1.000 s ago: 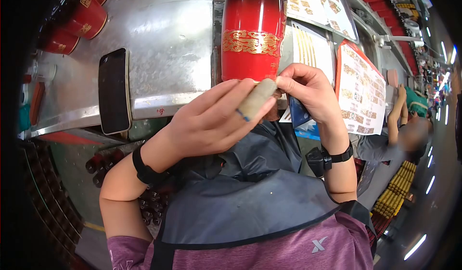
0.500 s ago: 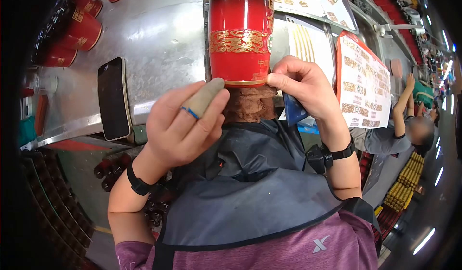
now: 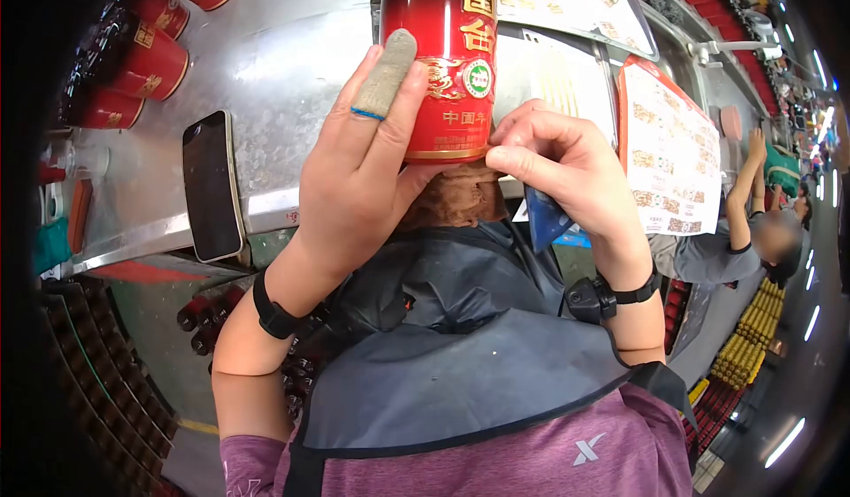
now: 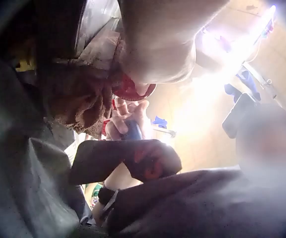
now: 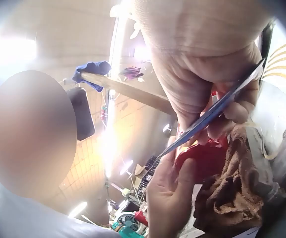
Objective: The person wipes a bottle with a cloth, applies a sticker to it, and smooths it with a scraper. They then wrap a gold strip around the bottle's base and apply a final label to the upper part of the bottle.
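A glossy red-and-black bottle [image 3: 450,125] with gold lettering and a green round emblem lies with its base toward me, over a folded brown cloth [image 3: 456,198]. My left hand [image 3: 359,161] lays straight fingers along its left side, a beige finger cot [image 3: 390,68] on one; the thumb reaches under the base, as the right wrist view shows. My right hand [image 3: 567,165] has thumb and index finger at the right edge of the base. A thin blue sheet [image 5: 202,119] is held between its curled fingers, its lower part hanging below the hand in the head view.
A phone [image 3: 212,187] lies on the metal table [image 3: 283,72] at left, with several red bottles [image 3: 146,63] behind it. Printed pattern sheets [image 3: 668,152] lie at right, near strips of gold decals [image 3: 558,77]. Another person [image 3: 753,223] works farther right.
The bottle has turned, bringing lettering and emblem round to face up. My left hand left the base, then moved up onto the bottle's left side. The right hand stays at the base.
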A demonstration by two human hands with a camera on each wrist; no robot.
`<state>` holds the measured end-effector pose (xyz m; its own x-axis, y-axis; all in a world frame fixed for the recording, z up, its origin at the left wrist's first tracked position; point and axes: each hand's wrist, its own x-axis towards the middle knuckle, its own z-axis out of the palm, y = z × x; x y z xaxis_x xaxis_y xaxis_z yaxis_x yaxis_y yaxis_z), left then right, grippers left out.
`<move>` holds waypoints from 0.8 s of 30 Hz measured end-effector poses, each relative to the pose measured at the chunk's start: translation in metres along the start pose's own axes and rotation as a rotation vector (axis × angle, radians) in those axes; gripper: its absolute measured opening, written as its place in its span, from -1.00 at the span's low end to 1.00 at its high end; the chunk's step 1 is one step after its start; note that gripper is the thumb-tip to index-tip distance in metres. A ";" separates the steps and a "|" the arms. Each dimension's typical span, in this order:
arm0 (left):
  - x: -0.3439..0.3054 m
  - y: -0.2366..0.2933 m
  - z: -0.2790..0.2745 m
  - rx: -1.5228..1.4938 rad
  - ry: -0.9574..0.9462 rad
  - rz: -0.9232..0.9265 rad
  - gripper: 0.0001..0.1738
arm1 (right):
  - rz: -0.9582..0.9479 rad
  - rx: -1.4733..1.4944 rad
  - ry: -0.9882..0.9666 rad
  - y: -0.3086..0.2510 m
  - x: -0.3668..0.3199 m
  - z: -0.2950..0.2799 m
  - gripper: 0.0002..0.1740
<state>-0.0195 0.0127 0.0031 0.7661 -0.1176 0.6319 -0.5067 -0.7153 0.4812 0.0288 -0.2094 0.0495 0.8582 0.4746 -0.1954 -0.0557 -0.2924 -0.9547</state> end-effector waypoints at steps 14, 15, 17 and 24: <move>-0.012 -0.002 0.001 -0.128 -0.034 -0.153 -0.12 | -0.004 -0.037 0.000 -0.009 -0.008 -0.010 -0.80; -0.012 -0.003 0.002 -0.135 -0.027 -0.154 -0.12 | -0.011 -0.034 0.004 -0.006 -0.007 -0.010 -0.80; -0.014 -0.004 0.003 -0.149 -0.021 -0.151 -0.11 | 0.005 -0.020 0.003 -0.001 -0.004 -0.010 -0.80; -0.016 -0.007 0.003 -0.193 -0.026 -0.172 -0.13 | 0.012 -0.020 -0.016 -0.002 -0.001 -0.009 -0.79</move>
<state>-0.0270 0.0170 -0.0123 0.8561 -0.0246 0.5162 -0.4323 -0.5815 0.6892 0.0325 -0.2170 0.0538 0.8494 0.4839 -0.2104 -0.0556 -0.3145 -0.9476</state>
